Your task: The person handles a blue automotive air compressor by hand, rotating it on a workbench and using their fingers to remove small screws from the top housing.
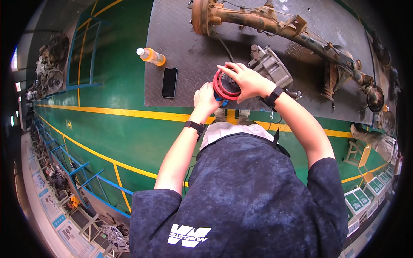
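Near the front edge of the metal table I hold a round red-rimmed part with a dark centre (226, 89). A bit of blue shows beneath it. My left hand (206, 99) grips its left side, with most of the fingers hidden behind it. My right hand (248, 80) curls over its right side and top, fingers reaching across the dark face and thumb at the rim. A grey cast-metal housing (272, 66) lies just beyond my right hand, with a small metal piece (295, 94) beside it.
On the dark tread-plate table (185, 26) lie a phone (169, 82) and an orange drink bottle (151, 56). A long rusty axle (275, 29) spans the far side. Another person's leg (374, 139) and a wooden chair (365, 162) are at the right.
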Demonstrator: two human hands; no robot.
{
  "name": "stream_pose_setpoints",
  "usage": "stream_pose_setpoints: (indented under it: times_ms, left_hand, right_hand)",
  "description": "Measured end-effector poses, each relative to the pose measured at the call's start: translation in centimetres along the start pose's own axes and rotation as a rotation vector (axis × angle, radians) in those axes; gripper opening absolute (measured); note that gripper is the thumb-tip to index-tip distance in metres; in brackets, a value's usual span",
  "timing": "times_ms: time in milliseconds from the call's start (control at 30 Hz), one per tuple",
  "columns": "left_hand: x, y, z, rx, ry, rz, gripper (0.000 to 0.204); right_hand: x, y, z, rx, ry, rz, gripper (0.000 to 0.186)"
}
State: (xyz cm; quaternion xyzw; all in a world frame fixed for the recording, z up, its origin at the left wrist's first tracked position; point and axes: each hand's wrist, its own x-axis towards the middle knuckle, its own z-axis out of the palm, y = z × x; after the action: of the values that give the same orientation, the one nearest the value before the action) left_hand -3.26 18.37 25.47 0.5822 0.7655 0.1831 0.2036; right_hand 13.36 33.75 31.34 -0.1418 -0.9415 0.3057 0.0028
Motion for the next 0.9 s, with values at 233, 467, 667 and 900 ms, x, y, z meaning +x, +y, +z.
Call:
stream_pose_setpoints:
  times_ms: [233, 467, 667, 900]
  left_hand:
    - [0.0, 0.0, -0.2, 0.002, -0.018, -0.024, 0.056]
    - [0.0, -0.1, -0.1, -0.020, 0.001, -0.005, 0.055]
    - [-0.2, -0.7, 0.4, -0.027, 0.013, 0.013, 0.056]
    - [0.1, -0.9, 0.8, -0.017, 0.028, 0.012, 0.057]
  right_hand:
    - [-0.1, -2.4, 1.4, -0.070, 0.035, 0.423, 0.128]
    - [0.3, -2.6, 0.9, -0.185, -0.018, 0.332, 0.136]
    - [0.8, -2.8, 0.4, -0.173, -0.046, 0.285, 0.136]
    - [0.4, -1.5, 1.1, -0.222, 0.000, 0.205, 0.136]
